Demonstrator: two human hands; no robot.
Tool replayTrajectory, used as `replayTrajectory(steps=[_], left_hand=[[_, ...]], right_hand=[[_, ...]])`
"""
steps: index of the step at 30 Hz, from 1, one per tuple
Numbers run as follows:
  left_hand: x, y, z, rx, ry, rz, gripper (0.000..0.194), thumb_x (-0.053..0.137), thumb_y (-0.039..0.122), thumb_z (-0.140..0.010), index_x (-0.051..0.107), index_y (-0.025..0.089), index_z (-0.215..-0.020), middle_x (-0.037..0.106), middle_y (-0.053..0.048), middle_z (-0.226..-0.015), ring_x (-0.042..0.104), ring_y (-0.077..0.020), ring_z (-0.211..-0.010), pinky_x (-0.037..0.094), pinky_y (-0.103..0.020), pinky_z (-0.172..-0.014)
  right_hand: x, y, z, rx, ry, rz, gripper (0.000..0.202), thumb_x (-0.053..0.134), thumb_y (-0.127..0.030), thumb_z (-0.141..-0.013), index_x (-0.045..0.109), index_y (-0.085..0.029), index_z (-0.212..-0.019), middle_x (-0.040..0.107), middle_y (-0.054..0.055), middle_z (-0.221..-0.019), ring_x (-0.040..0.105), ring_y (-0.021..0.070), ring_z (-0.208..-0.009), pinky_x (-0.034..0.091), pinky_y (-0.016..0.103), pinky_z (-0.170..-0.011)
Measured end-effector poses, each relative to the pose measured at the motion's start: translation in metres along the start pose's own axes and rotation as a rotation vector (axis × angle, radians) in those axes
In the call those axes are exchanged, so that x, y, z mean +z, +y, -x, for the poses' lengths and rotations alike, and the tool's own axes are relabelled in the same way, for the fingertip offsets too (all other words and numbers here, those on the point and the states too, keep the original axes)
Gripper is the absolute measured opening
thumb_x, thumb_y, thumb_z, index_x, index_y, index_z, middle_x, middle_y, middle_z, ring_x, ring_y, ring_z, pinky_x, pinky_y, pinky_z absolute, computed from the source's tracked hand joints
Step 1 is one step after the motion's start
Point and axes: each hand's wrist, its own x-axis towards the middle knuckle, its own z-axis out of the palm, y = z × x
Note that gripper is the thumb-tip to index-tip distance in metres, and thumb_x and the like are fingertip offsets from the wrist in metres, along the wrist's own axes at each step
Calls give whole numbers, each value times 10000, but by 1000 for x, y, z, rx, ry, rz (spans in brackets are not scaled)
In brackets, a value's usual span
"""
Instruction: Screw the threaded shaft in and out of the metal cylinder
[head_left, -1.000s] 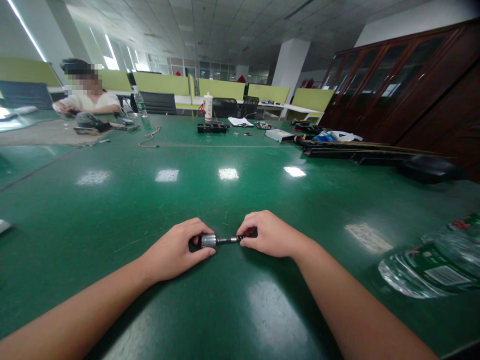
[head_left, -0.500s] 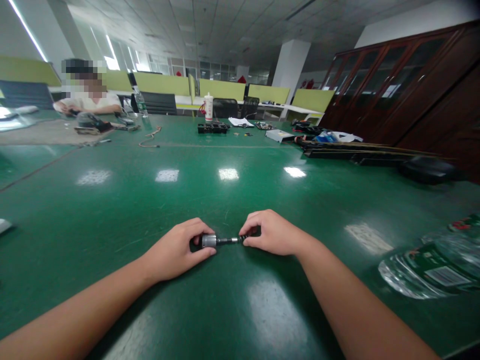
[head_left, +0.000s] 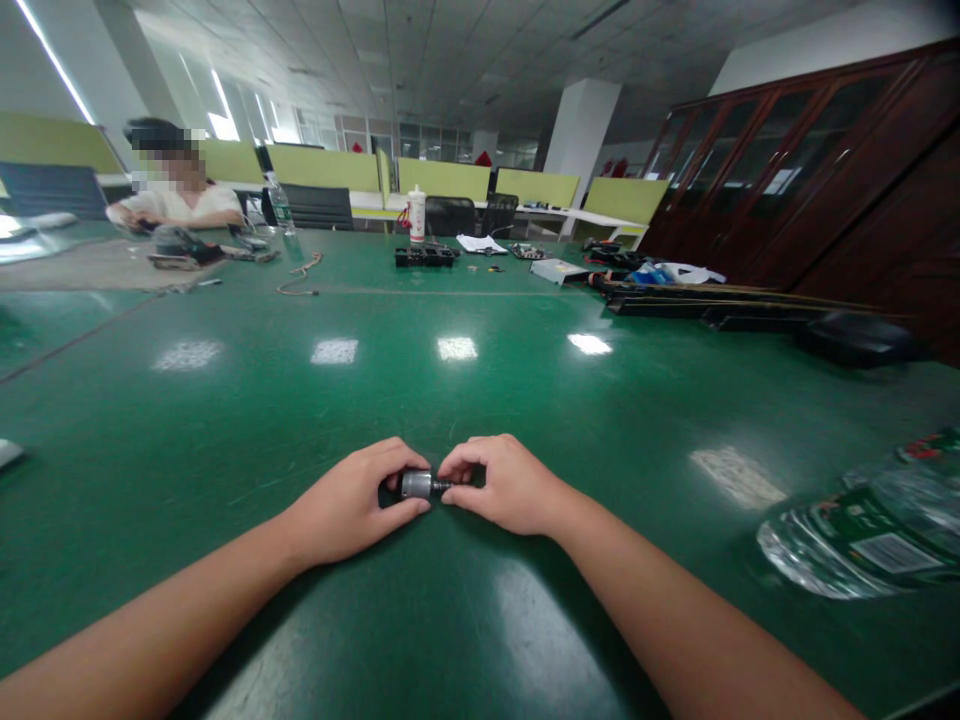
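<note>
Near the front middle of the green table (head_left: 375, 390), my left hand (head_left: 369, 492) is closed around a metal cylinder (head_left: 417, 485), thumb and fingers on either side of it. A thin dark shaft (head_left: 439, 485) points right from the cylinder. My right hand (head_left: 501, 482) pinches at the shaft, close beside the cylinder. Its fingertips hide most of the shaft and whatever part they hold on it.
Bottles (head_left: 862, 530) lie at the right edge. Dark long parts (head_left: 697, 305) and a black case (head_left: 855, 340) are at the back right. A black block (head_left: 426, 257) and a white bottle (head_left: 417, 215) stand far ahead. A person (head_left: 184, 200) sits at the far left.
My right hand has moved left along the shaft, up close to the cylinder. The dark spring-like piece that showed at its fingertips is now mostly hidden. My left hand has stayed almost still.
</note>
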Motion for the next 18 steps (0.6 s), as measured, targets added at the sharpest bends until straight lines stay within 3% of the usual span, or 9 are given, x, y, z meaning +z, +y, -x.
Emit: replayTrajectory(steps=[3, 10, 18], left_hand=[[2, 0, -1, -13, 7, 10, 294, 651, 283, -839, 585, 215, -1117, 645, -40, -1038, 605, -200, -908, 470, -316, -797], [4, 0, -3, -64, 0, 3, 218, 647, 312, -838, 598, 200, -1019, 644, -26, -921, 598, -188, -801, 462, -296, -702], [3, 0, -3, -29, 24, 16, 212, 649, 323, -847, 615, 196, -1013, 627, -32, -943, 593, -191, -844, 462, -300, -744]], right_hand=[[8, -2, -2, -18, 19, 11, 141, 735, -193, -758, 731, -194, -899, 683, 3, -772, 609, 118, -708, 454, 236, -691], [4, 1, -1, -72, 3, 76, 206, 738, -160, -738, 720, -200, -939, 687, 15, -835, 602, 134, -770, 449, 251, -724], [4, 1, -2, -85, -6, 79, 182, 713, -147, -765, 721, -185, -943, 680, 21, -828, 589, 136, -774, 439, 253, -727]])
